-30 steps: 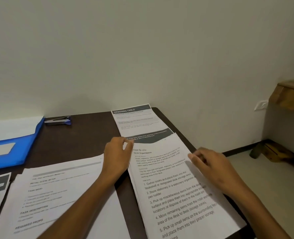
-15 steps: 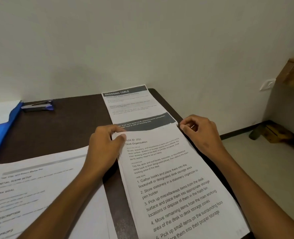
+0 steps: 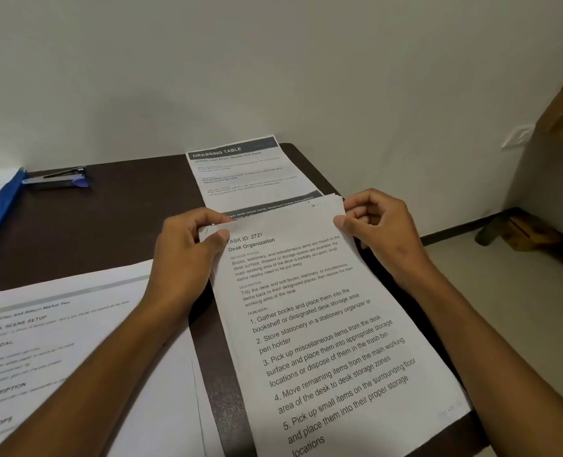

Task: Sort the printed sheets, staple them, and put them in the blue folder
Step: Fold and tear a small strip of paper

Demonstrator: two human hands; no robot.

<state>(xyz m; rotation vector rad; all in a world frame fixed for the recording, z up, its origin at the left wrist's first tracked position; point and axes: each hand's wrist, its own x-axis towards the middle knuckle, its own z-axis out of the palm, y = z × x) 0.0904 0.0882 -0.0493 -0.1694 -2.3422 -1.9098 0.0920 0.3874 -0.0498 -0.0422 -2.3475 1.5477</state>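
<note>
Head view: two hands [image 3: 183,255] [image 3: 380,235] pinch one paper stack [image 3: 333,341]

Both hands [image 3: 188,255] [image 3: 377,232] pinching the sheet stack's [image 3: 323,324] top corners.

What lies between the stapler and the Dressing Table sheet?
Only bare dark desk separates the stapler from the Dressing Table sheet, per the head view.

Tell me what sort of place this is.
Probably a plain room at home or a small office, set up for paperwork: a dark desk pushed against a bare wall, printed sheets, a stapler and a blue folder on it.
</note>
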